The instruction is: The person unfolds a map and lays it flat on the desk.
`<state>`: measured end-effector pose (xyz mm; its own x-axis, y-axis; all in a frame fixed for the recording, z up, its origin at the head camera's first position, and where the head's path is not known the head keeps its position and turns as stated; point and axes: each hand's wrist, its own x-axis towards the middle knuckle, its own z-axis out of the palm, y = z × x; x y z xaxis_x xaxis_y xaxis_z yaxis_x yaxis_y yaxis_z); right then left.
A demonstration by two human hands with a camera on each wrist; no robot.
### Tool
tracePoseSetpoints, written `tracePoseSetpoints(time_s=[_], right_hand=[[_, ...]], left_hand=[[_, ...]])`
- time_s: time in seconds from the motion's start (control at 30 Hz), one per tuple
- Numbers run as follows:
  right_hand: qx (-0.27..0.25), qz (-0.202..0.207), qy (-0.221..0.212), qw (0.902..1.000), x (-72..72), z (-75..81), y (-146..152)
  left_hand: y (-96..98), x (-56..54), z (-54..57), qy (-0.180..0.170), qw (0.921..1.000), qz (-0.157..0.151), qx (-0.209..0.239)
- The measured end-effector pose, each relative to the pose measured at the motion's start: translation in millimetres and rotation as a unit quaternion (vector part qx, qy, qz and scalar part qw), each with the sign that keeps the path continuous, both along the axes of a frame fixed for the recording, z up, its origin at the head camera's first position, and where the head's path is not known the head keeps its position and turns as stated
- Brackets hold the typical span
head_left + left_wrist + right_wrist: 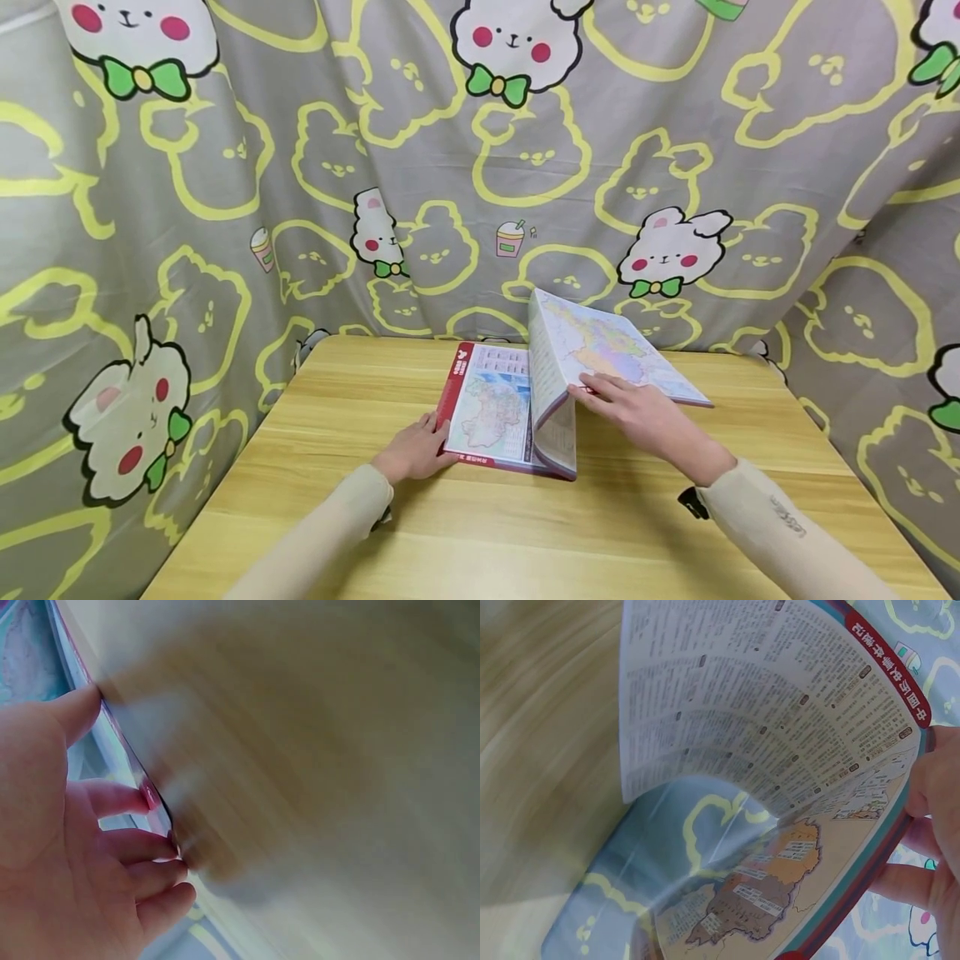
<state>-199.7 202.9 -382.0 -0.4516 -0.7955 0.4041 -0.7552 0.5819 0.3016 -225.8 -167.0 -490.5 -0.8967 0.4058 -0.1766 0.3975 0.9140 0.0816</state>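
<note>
A folding map (491,408) with a red left border lies on the wooden table, its left panel flat. The right part is raised, showing a many-coloured map face (611,342) and bending at the fold. My left hand (416,446) is at the lower left corner, thumb and fingertips touching the edge; in the left wrist view the fingers (154,862) are loosely bent along it. With thumb and fingers, my right hand (645,417) pinches the near edge of the raised panel. The right wrist view shows its curved underside, a text-covered panel (727,697) beside another map picture.
The wooden table (480,533) reaches back to a grey curtain (420,158) printed with rabbits and yellow outlines, which also hangs at both sides. Dark straps show at both sleeve cuffs (693,502).
</note>
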Motion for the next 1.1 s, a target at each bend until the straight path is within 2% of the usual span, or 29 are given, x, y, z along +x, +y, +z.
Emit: tracePoseSetpoints(time_s=[0.2, 0.5, 0.77, 1.1], right_hand=[[-0.021, 0.011, 0.026, 0.9994, 0.5, 3.3, 7.7], [-0.037, 0.020, 0.044, 0.9982, 2.3, 2.8, 22.2], [-0.041, 0.017, 0.044, 0.9981, 5.4, 2.2, 33.9], [-0.048, 0.013, 0.048, 0.9976, 8.8, 4.9, 48.3]], left_hand=[[-7.5, -0.2, -2.3, -0.005, 0.9999, 0.015, 0.002], [-16.6, 1.8, -0.4, -0.007, 0.9997, 0.018, 0.018], [-29.1, 3.7, -0.2, -0.014, 0.9988, 0.031, 0.034], [-50.6, 3.5, 1.5, -0.016, 0.9983, 0.047, 0.030]])
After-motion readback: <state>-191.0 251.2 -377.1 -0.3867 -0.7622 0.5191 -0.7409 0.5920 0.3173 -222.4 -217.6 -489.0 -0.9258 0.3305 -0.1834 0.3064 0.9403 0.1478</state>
